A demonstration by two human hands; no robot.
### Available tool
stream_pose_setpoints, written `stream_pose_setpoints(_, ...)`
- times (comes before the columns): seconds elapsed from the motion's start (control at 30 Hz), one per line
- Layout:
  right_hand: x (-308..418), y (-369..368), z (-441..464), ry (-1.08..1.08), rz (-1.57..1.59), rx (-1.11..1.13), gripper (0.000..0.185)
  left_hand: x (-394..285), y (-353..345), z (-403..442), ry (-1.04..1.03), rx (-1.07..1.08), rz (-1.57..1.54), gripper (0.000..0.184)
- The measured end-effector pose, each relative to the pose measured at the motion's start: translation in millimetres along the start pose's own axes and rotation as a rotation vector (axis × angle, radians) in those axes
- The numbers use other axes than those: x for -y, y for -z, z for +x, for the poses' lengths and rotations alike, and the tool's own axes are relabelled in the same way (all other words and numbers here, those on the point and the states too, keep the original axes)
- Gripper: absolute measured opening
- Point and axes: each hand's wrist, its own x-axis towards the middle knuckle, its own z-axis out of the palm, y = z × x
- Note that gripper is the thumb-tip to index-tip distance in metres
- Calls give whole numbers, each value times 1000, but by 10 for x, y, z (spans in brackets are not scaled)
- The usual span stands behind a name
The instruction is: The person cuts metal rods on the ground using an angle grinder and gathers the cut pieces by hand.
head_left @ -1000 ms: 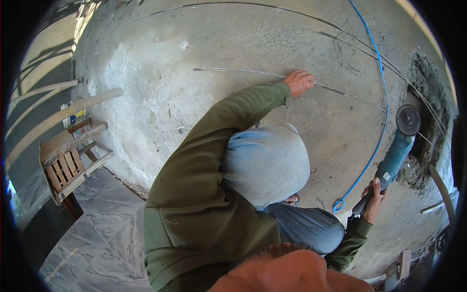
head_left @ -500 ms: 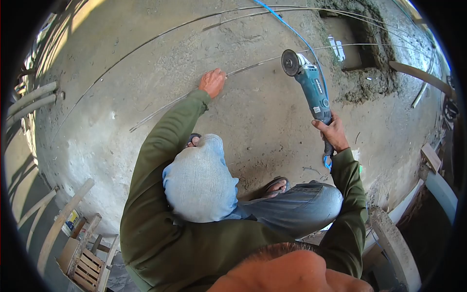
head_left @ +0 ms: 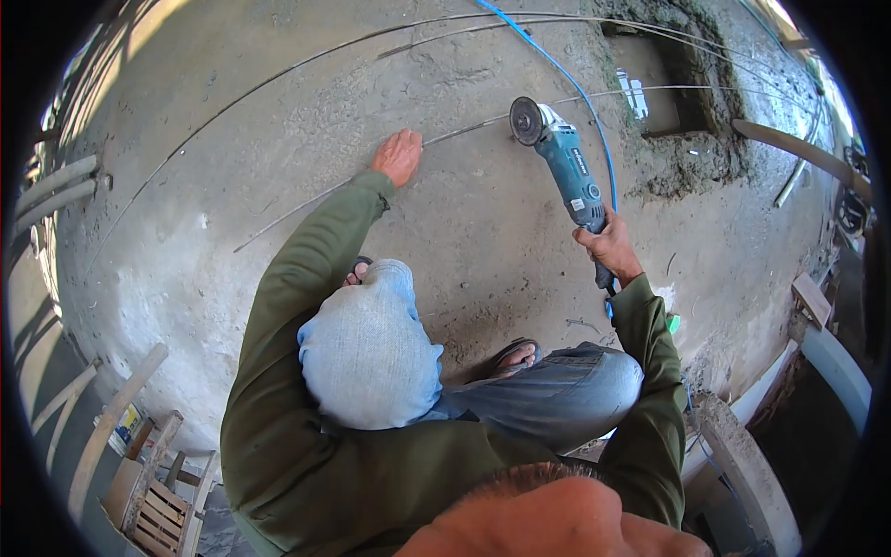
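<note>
At the far left, a wooden pole [head_left: 116, 418] slants near a slatted wooden piece [head_left: 160, 520]. Next, 1 thin metal rod [head_left: 464, 131] slants over the grey floor [head_left: 501, 213], its left end lying short of the left hand [head_left: 397, 156]. That hand rests over the rod with its fingers bent; whether they grip it I cannot tell. Beyond the 2 sandalled feet [head_left: 522, 356], the angle grinder [head_left: 568, 169] tilts with its disc [head_left: 527, 122] overlapping the rod in view; contact is unclear. A blue cord [head_left: 527, 34] passes just beside it. The right hand [head_left: 608, 245] has its fingers wrapped around the grinder's handle. Farther right, the rod crosses a rough-edged hole [head_left: 666, 113].
</note>
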Motion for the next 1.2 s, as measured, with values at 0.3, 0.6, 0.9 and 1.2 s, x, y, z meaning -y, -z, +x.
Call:
stream_pose_setpoints(0.3,45,-101,195,19,-76,-6,47,6,116,45,76,84,-183,12)
stream_pose_setpoints(0.6,1,-202,284,176,-302,-94,57,43,85,31,62,80,-205,13)
stream_pose_setpoints(0.9,-133,-216,420,172,-226,-94,54,67,51,21,45,55,-238,14)
stream_pose_setpoints(1.2,31,-223,369,131,-245,-87,56,66,47,30,31,39,-240,13)
